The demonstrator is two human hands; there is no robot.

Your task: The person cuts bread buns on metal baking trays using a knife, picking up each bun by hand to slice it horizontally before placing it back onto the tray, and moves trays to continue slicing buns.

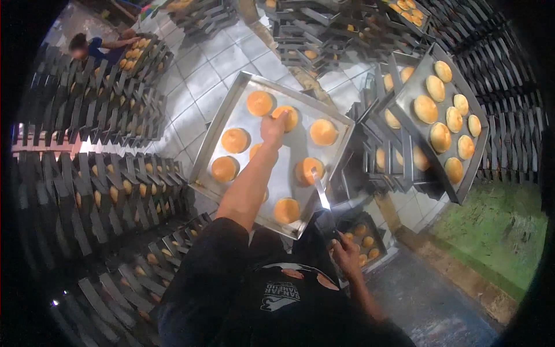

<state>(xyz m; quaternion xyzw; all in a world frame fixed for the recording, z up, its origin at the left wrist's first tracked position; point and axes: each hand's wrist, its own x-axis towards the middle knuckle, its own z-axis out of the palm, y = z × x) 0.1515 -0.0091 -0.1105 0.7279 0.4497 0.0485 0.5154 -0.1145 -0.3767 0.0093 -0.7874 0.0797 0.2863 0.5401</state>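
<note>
A square metal baking tray (211, 130) holds several round golden buns, tilted in front of my body. My left hand (274, 130) reaches across it, thumb and fingers closed on a bun (287, 117) near the tray's far side. A bun (254, 150) partly shows behind my left forearm. My right hand (346, 254) is wrapped around the dark handle of a spatula with a narrow, shiny metal blade (321, 191). The blade's tip meets another bun (306, 172) on the tray's right side. More buns, such as one at the near corner (287, 210), lie apart on the tray.
To the right, another tray of buns (438, 110) sits on a stack of trays. A lower tray with buns (363, 240) is beside my right hand. Tall stacks of dark trays (104, 196) stand left. A person (101, 49) reaches over buns at upper left. Floor is tiled (219, 55).
</note>
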